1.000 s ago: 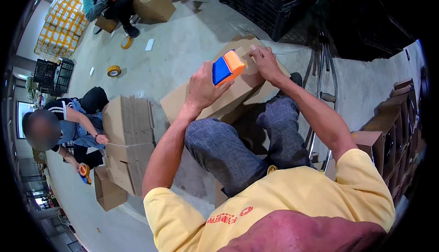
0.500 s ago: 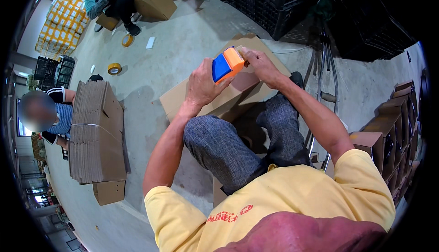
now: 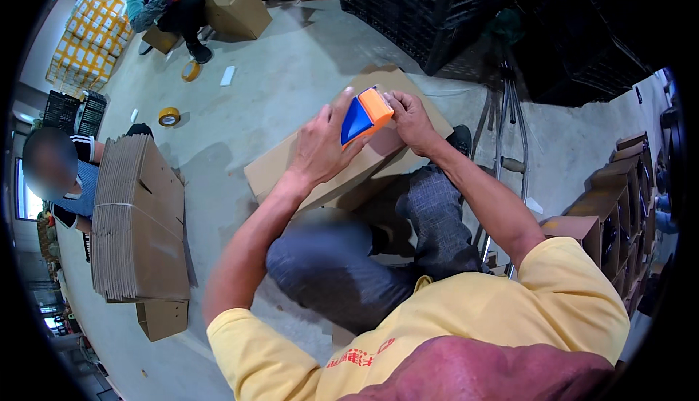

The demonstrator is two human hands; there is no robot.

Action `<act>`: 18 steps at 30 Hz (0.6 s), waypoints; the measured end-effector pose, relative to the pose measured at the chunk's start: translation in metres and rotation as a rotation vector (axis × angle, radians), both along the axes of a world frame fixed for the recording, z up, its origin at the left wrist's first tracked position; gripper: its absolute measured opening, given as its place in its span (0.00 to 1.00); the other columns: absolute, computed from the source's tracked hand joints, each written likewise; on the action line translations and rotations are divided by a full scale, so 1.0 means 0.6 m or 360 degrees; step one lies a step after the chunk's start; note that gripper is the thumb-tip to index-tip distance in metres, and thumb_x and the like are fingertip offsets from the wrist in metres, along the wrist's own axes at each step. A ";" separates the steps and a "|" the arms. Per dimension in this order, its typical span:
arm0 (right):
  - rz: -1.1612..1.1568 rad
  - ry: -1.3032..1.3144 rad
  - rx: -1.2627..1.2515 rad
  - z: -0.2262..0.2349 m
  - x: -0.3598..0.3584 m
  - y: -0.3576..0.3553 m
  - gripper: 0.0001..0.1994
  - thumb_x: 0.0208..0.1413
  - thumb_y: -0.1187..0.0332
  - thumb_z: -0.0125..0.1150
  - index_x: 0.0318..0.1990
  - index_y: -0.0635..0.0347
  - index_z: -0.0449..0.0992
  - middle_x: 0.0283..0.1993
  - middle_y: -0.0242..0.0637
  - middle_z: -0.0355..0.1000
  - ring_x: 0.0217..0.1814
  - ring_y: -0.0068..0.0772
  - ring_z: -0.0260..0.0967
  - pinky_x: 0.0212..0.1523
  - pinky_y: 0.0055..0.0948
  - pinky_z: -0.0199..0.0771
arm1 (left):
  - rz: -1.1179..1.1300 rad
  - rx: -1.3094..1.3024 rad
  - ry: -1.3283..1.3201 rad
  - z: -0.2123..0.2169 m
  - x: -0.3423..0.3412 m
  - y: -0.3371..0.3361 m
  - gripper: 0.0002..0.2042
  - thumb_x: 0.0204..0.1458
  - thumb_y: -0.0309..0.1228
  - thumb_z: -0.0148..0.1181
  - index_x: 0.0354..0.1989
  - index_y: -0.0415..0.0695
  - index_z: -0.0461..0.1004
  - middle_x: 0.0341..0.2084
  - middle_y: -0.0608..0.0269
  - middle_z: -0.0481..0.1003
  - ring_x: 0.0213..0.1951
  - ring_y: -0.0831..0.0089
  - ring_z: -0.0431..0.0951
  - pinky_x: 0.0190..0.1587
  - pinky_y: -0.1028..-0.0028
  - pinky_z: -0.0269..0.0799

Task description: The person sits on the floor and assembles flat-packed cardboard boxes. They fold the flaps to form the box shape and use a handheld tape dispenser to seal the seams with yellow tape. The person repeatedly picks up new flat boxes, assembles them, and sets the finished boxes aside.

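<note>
A blue and orange tape dispenser (image 3: 357, 126) is held above a cardboard box (image 3: 287, 166) in front of my knees. My left hand (image 3: 318, 143) grips it from the left side, thumb below and index finger raised off it. At its orange end, my right hand (image 3: 413, 121) has thumb and fingers pinched together against the edge. What lies between those fingertips is too small to make out. The box beneath is tilted away from me, with a flap spread on its far side.
Bundled flat cartons (image 3: 138, 219) stand at left beside a seated person. Tape rolls (image 3: 169, 116) lie on the floor. Black crates (image 3: 429, 8) rise ahead. A crutch (image 3: 513, 146) leans at right, near a stack of open boxes (image 3: 611, 204). Another person works with a box (image 3: 237, 12) far left.
My left index finger has lifted and the fingers have straightened somewhat. My right fingers have moved in close to the dispenser's edge. My left knee has swung left. The whole view has shifted slightly.
</note>
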State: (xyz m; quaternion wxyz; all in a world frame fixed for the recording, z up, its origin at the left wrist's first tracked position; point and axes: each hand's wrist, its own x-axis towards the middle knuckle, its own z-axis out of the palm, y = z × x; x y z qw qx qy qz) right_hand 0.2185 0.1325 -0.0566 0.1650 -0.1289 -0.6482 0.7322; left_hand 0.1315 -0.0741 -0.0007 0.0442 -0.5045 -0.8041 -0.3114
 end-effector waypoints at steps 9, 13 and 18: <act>-0.0294 -0.0082 0.0660 -0.010 0.002 0.069 0.19 0.71 0.62 0.57 0.31 0.69 0.73 0.24 0.37 0.68 0.27 0.26 0.62 0.32 0.35 0.66 | -0.0192 -0.0522 0.0097 0.037 -0.014 0.031 0.37 0.58 0.45 0.67 0.77 0.67 0.60 0.37 0.45 0.74 0.36 0.46 0.81 0.39 0.53 0.79; -0.0365 -0.0203 0.0656 -0.048 0.009 0.171 0.21 0.71 0.59 0.57 0.30 0.70 0.74 0.24 0.37 0.67 0.28 0.25 0.61 0.34 0.35 0.67 | -0.0165 -0.0803 0.0152 0.059 -0.025 0.057 0.35 0.60 0.45 0.66 0.77 0.68 0.61 0.38 0.45 0.74 0.35 0.46 0.82 0.39 0.52 0.79; -0.0309 -0.0362 0.0622 -0.075 0.020 0.250 0.20 0.71 0.59 0.56 0.32 0.69 0.74 0.25 0.35 0.66 0.30 0.22 0.60 0.34 0.33 0.66 | -0.0142 -0.1108 0.0171 0.094 -0.015 0.079 0.35 0.60 0.47 0.65 0.77 0.67 0.62 0.37 0.44 0.74 0.35 0.45 0.81 0.39 0.52 0.79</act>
